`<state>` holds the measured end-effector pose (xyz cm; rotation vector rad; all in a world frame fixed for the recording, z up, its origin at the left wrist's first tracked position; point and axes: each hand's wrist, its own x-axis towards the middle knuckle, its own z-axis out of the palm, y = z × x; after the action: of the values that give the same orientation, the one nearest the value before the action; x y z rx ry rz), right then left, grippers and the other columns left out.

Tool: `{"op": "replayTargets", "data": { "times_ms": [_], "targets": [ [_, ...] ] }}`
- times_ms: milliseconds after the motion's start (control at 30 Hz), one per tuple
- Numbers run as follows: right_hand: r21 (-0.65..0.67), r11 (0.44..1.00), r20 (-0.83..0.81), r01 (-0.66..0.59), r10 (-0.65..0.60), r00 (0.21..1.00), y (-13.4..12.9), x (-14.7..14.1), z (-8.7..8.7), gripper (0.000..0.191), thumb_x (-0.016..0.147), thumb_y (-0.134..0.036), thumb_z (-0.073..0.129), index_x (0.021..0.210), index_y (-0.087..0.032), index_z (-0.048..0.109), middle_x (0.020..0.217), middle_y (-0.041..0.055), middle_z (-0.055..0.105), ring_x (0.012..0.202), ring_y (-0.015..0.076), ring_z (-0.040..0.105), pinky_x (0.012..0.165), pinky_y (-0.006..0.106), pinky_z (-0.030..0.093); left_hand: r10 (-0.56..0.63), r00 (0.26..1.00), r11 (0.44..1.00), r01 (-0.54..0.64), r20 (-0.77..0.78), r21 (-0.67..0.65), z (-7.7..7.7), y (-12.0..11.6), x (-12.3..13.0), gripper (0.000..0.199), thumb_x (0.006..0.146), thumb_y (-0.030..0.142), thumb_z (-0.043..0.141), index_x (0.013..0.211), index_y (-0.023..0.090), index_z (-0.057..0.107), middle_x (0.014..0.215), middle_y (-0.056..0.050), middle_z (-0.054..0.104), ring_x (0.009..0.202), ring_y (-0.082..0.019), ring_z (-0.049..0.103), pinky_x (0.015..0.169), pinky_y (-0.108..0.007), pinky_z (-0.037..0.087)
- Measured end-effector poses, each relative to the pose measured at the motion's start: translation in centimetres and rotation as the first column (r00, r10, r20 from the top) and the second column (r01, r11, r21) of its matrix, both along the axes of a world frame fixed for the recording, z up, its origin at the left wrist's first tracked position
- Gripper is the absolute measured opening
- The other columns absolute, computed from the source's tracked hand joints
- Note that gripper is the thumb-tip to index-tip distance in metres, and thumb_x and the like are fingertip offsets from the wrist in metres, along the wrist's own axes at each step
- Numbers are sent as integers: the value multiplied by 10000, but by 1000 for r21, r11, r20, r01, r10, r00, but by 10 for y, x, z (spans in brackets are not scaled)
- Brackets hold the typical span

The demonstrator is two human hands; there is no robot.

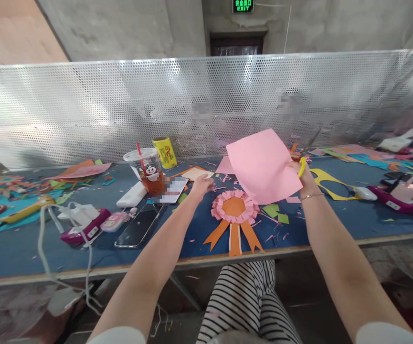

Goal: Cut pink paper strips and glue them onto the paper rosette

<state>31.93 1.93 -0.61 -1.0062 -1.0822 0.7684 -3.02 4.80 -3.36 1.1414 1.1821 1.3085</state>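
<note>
A perforated screen (120, 110) backs the blue table (9, 258); beyond, a grey, probably concrete wall (120, 28) and exit sign (243, 6).

Lidded drink cup (152, 177), red straw (139, 152), on table (13, 260); yellow cylinder (165, 153) just behind. Smartphone (140, 226) lying flat; purple power strip (92, 231) to its left. Perforated metal screen (113, 110) behind table; green EXIT sign (243, 6) above.

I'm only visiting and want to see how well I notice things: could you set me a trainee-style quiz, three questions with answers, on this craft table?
1. Which hand holds both the scissors and the pink paper?
2. True or false: the rosette on the table has orange ribbons.
3. What pokes out of the drink? A) a spoon B) a straw C) a pencil

Key:
1. The right hand.
2. True.
3. B, a red straw.
</note>
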Motion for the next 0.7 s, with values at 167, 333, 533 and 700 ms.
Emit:
{"op": "replayTargets", "data": {
  "times_ms": [167,333,533,700],
  "targets": [
    [-4,999,-97,-39,38,995,-5,-14,-1,307,508,-388,725,668,-202,542,595,-16,584,512,133,545,439,246,439,28,989,990,-7,-146,143,1,-5,8,426,615,286,736,1008,182,609,968,-83,648,918,-206,594,782,-300,437],
    [72,996,-110,-54,62,992,-8,-35,0,315,565,-387,706,790,-207,576,724,15,655,662,194,631,547,291,516,-169,973,965,195,-157,173,14,-15,16,333,769,462,546,856,167,672,886,-77,670,839,-184,599,643,-253,424],
    [-91,986,-117,-143,132,984,-19,-51,6,272,596,-365,682,774,-187,579,640,35,645,597,212,625,523,319,499,-299,948,954,298,107,26,21,-26,20,218,620,298,727,762,160,635,614,12,597,528,-81,528,516,-203,398],
    [-140,946,-39,-291,289,957,-26,-49,10,322,565,-336,716,820,-179,596,636,24,637,547,176,597,516,295,483,-255,916,946,303,311,-118,24,-27,20,182,688,316,665,748,150,619,669,-45,649,594,-138,594,575,-255,474]
  ]
}}
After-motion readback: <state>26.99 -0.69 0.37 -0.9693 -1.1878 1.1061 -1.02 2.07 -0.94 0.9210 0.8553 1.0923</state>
